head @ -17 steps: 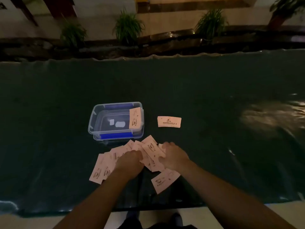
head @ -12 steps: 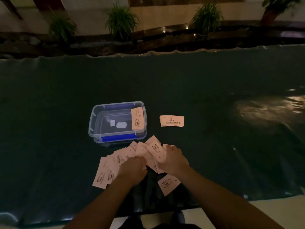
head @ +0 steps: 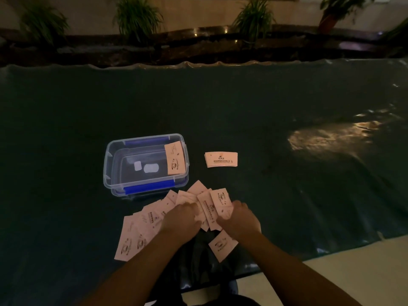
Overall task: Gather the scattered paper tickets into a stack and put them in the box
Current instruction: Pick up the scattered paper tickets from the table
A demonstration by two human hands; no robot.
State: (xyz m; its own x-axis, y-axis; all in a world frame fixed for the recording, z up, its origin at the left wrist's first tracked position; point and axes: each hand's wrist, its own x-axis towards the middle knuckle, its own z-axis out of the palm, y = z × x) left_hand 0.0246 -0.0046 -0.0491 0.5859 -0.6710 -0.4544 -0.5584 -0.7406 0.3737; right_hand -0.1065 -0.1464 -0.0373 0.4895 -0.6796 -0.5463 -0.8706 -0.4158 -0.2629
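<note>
Pale pink tickets [head: 152,219] are printed with black marks; the box [head: 114,151] is clear plastic — blue clips [head: 148,188] are fitted — and a dark green cover [head: 220,107] is spread beneath.

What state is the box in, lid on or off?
Off. The box is open at the top, with no lid in view; one ticket leans against its right inside wall, and the floor shows only two pale patches.

A dim lobby or courtyard-like public space, judging by the raised stone planter ledge [head: 198,44] with 4 leafy plants [head: 138,17] far beyond the fingers and pale floor tiles [head: 344,268] beside the dark plastic-covered table [head: 242,107].
</note>
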